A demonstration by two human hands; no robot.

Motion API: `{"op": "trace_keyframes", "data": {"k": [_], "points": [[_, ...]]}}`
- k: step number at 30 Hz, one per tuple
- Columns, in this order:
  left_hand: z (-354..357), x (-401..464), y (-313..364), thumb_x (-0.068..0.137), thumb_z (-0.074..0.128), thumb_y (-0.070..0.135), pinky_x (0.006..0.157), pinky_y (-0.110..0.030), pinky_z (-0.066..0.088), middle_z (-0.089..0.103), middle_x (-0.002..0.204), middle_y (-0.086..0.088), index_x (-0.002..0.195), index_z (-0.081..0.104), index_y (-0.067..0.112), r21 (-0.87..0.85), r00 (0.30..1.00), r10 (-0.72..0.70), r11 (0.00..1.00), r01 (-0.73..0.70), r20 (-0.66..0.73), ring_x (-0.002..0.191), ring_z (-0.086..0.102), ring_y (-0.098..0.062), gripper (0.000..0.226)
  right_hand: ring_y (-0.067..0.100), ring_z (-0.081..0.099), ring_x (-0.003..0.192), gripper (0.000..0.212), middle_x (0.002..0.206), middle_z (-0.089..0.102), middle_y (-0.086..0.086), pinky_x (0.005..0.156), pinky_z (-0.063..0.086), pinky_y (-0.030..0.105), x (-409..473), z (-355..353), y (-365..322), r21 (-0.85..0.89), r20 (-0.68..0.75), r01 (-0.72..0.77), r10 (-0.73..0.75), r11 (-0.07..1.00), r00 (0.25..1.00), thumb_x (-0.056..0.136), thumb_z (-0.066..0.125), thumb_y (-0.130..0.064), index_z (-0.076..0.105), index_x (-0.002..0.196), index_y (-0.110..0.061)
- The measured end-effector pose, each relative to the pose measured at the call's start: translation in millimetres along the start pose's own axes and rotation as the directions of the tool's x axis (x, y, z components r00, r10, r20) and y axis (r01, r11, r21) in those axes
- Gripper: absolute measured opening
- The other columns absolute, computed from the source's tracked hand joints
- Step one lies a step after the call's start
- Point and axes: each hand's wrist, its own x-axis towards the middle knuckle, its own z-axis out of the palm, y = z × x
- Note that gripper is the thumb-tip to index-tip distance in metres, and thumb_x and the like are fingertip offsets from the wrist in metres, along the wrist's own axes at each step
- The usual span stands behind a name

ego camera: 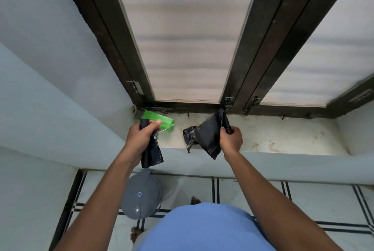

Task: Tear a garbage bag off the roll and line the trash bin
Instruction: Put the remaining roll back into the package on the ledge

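My left hand (139, 136) is shut on the black garbage bag roll (151, 154), which hangs down from my fist above the window sill's front edge. To the right, my right hand (230, 138) is shut on a folded black garbage bag (208, 137), held apart from the roll with no plastic joining them. A crumpled black bag piece (188, 134) lies on the sill just left of that bag. The grey trash bin (141, 194), its lid closed, stands on the floor below my left hand.
A green box (162, 122) lies on the white sill (283, 135) behind my left hand. Dark window frames with frosted panes rise behind the sill. Pale walls close in on the left. The floor is tiled with dark lines. My feet show near the bin.
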Motion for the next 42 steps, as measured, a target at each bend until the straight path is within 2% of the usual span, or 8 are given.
{"op": "trace_keyframes", "data": {"k": [4,7,13,20,27,32,35,42], "points": [[11.4,-3.0,-5.8,0.095,0.082,0.033,0.074,-0.034,0.043,0.068,0.085,-0.002,0.086,0.073,0.015,-0.03,1.0,-0.025,0.999,0.025,0.01,0.08,0.057,-0.02,0.022,0.035,0.057,0.133,0.043,0.146,0.058,0.014,0.105,0.056,0.045,-10.8,-4.1,4.6,-0.251,-0.073,0.268,-0.295,0.93,0.953,0.103,0.074,-0.024,0.057,0.143,-0.018],[16.1,-3.6,-9.9,0.094,0.082,0.032,0.078,-0.035,0.044,0.071,0.087,-0.001,0.088,0.075,0.016,-0.04,0.999,-0.043,0.998,0.043,0.007,0.083,0.059,-0.02,0.019,0.032,0.052,0.127,0.02,0.135,0.057,0.005,0.108,0.048,0.048,-14.9,-10.1,25.3,-0.569,0.195,0.62,-0.643,0.541,0.74,0.099,0.072,-0.028,0.071,0.119,-0.025],[17.8,-4.8,-14.4,0.094,0.083,0.034,0.077,-0.034,0.045,0.073,0.082,0.004,0.091,0.075,0.017,-0.043,0.998,-0.066,0.997,0.066,0.01,0.08,0.06,-0.018,0.019,0.036,0.035,0.15,0.085,0.17,0.033,0.007,0.123,0.026,0.057,-9.8,-7.0,32.0,-0.773,0.446,0.551,-0.35,0.313,0.824,0.09,0.045,-0.085,0.049,0.162,-0.041],[14.3,-8.4,-16.9,0.094,0.083,0.035,0.069,-0.031,0.045,0.072,0.074,0.009,0.095,0.076,0.013,-0.037,0.995,-0.095,0.995,0.096,0.019,0.071,0.059,-0.014,0.023,0.045,0.043,0.139,0.105,0.158,0.039,0.023,0.112,0.037,0.058,-10.0,14.2,19.4,-0.865,0.167,0.319,-0.376,0.388,0.911,0.085,0.061,-0.088,0.04,0.154,-0.011],[2.4,-10.4,-17.0,0.093,0.082,0.039,0.061,-0.032,0.041,0.064,0.069,0.005,0.087,0.074,0.012,-0.112,0.973,-0.209,0.969,0.22,0.099,0.062,0.051,-0.017,0.029,0.041,0.037,0.146,0.062,0.163,0.034,0.015,0.12,0.033,0.06,-30.6,21.2,24.5,-0.74,0.318,0.559,-0.538,0.374,0.781,0.1,0.065,-0.059,0.043,0.145,-0.021],[-1.1,-12.0,-7.8,0.096,0.079,0.041,0.067,-0.032,0.044,0.069,0.081,0.002,0.082,0.076,0.021,-0.273,0.969,-0.193,0.935,0.228,0.152,0.066,0.059,-0.012,0.025,0.019,0.053,0.131,0.07,0.148,0.052,0.002,0.111,0.047,0.04,-99.5,23.5,-20.9,-0.304,0.441,0.506,-0.352,0.807,0.826,0.096,0.067,-0.071,0.052,0.143,-0.021],[-4.3,-13.8,-1.2,0.095,0.081,0.044,0.079,-0.034,0.049,0.067,0.082,-0.001,0.093,0.073,0.018,-0.345,0.981,-0.13,0.923,0.172,0.141,0.073,0.063,-0.015,0.027,0.013,0.075,0.114,0.088,0.139,0.068,0.001,0.097,0.065,0.039,-154.9,20.3,-51.6,0.053,0.771,0.139,-0.129,0.989,0.624,0.078,0.08,-0.076,0.057,0.145,-0.025],[-14.6,-20.4,17.5,0.1,0.071,0.054,0.085,-0.037,0.055,0.06,0.079,0.001,0.082,0.066,0.018,-0.462,0.996,-0.013,0.885,0.052,0.088,0.08,0.063,-0.017,0.041,0.01,0.077,0.107,0.06,0.125,0.074,-0.012,0.099,0.065,0.04,-189.7,34.1,-50.0,0.008,0.659,0.521,-0.396,0.854,0.64,0.082,0.099,-0.038,0.07,0.135,-0.034]]}}
